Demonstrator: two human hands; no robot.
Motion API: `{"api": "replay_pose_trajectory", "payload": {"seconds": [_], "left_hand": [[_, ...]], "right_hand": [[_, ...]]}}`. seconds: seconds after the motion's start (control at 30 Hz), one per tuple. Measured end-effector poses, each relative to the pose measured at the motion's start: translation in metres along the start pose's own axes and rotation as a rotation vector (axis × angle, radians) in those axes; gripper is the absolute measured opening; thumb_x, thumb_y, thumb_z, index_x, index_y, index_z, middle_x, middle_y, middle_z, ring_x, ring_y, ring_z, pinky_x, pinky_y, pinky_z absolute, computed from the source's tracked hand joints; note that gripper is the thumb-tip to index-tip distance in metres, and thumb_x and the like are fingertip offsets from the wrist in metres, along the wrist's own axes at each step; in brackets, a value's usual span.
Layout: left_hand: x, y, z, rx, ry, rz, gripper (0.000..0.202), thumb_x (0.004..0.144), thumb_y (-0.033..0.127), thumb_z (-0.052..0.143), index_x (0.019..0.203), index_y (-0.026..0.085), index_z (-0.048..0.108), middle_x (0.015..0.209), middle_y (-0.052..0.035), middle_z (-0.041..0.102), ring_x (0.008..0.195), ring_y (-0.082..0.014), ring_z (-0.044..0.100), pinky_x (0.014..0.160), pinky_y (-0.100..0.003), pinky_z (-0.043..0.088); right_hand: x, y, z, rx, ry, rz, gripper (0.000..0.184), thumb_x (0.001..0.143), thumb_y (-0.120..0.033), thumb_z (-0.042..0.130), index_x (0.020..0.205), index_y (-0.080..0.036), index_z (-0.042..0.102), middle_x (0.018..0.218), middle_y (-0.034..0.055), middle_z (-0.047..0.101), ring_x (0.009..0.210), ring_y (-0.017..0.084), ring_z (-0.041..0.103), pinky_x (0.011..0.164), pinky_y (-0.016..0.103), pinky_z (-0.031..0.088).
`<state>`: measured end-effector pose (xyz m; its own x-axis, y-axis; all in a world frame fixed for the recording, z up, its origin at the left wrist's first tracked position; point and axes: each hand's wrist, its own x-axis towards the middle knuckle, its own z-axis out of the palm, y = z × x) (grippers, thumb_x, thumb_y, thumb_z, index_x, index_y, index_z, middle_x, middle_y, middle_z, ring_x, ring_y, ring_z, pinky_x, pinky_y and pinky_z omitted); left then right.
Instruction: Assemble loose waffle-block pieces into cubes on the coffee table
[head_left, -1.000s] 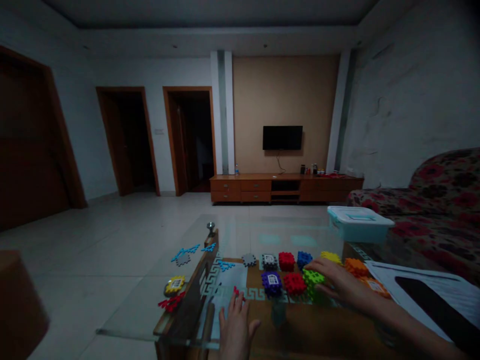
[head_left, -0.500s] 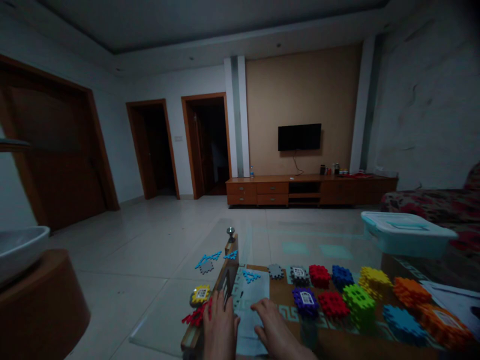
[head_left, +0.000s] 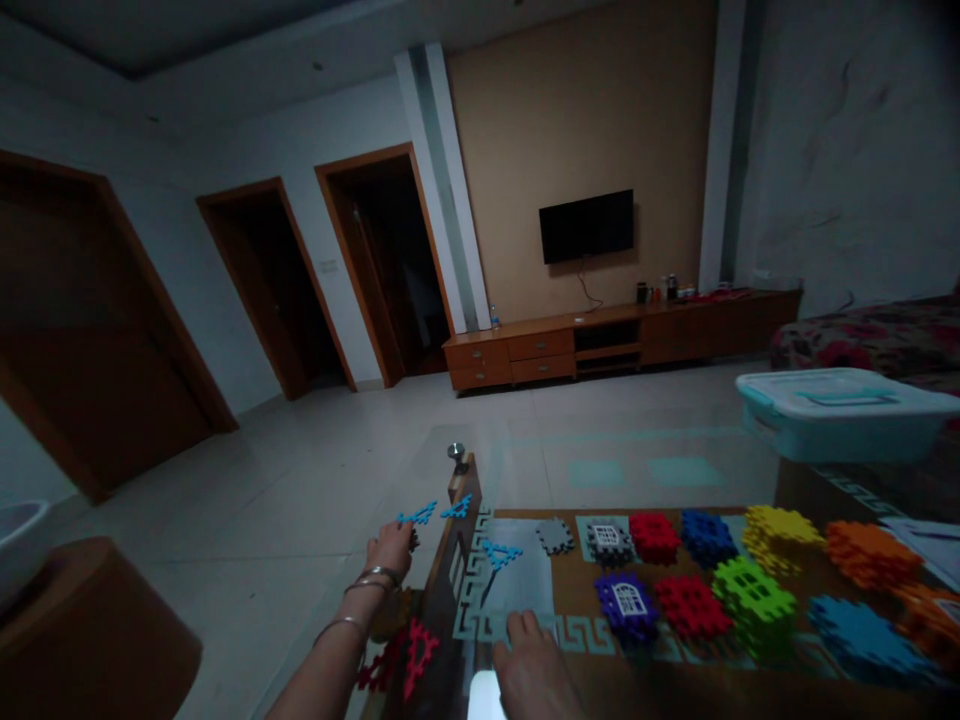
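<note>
My left hand (head_left: 391,553), with bracelets on its wrist, reaches over the left part of the glass table. Its fingers curl closed over a dark grey toothed tile (head_left: 413,537), mostly hidden by the hand. Just beyond lie blue triangular pieces (head_left: 421,513). Palm down on the glass, my right hand (head_left: 531,658) holds nothing; its fingers are loosely bent. Ahead of it are a blue triangle piece (head_left: 501,553) and a sheet of paper (head_left: 525,585). Red toothed pieces (head_left: 420,655) lie beside my left forearm.
Stacks of toothed tiles spread to the right: purple (head_left: 626,608), red (head_left: 691,607), green (head_left: 754,605), yellow (head_left: 781,537) and others. A lidded teal box (head_left: 847,430) stands at the far right. A wooden rail (head_left: 450,560) shows through the glass. A white glare or object (head_left: 486,697) is beside my right hand.
My left hand has moved away from the red pieces, forward and left to the grey tile. My right hand stays low near the paper. The view has tilted.
</note>
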<state>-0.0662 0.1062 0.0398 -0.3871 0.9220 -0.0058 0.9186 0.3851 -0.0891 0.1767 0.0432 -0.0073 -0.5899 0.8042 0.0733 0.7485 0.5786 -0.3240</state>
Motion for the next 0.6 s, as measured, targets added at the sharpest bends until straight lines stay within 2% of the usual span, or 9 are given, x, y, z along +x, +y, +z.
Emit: {"api": "replay_pose_trajectory", "payload": {"seconds": [0.13,0.23,0.4,0.6], "left_hand": [[0.017,-0.002,0.005,0.002,-0.052,-0.005,0.051,0.067,-0.001,0.049,0.111,0.024,0.06,0.118,-0.0085,0.063,0.112,-0.0255,0.055,0.085,-0.034,0.04],[0.022,-0.002,0.007,-0.01,-0.086,0.014,0.052,0.06,0.0,0.057,0.106,0.024,0.062,0.113,-0.0065,0.063,0.106,-0.0253,0.057,0.085,-0.033,0.04],[0.024,-0.005,0.005,-0.071,-0.152,0.051,0.043,0.055,0.006,0.064,0.093,0.025,0.065,0.106,-0.0013,0.064,0.093,-0.0197,0.061,0.074,-0.023,0.044],[0.024,0.001,0.001,-0.093,-0.157,0.033,0.045,0.048,0.003,0.065,0.085,0.027,0.066,0.101,0.001,0.066,0.095,-0.0243,0.061,0.078,-0.029,0.045]], "right_hand": [[-0.001,0.002,-0.012,0.002,-0.119,0.021,0.035,0.083,-0.003,0.046,0.101,-0.019,0.072,0.11,0.0147,0.066,0.107,0.029,0.058,0.08,0.037,0.049],[-0.003,0.006,-0.017,0.06,-0.161,-0.013,0.034,0.082,-0.005,0.048,0.106,-0.017,0.07,0.115,0.0158,0.065,0.112,0.031,0.056,0.085,0.041,0.048],[-0.006,0.012,-0.01,0.134,-0.147,-0.062,0.03,0.083,-0.01,0.048,0.103,-0.016,0.071,0.114,0.0171,0.065,0.111,0.032,0.057,0.084,0.044,0.049],[-0.01,0.017,-0.013,0.212,-0.145,-0.05,0.028,0.086,-0.01,0.047,0.1,-0.015,0.071,0.114,0.0179,0.066,0.113,0.031,0.057,0.087,0.045,0.049]]}}
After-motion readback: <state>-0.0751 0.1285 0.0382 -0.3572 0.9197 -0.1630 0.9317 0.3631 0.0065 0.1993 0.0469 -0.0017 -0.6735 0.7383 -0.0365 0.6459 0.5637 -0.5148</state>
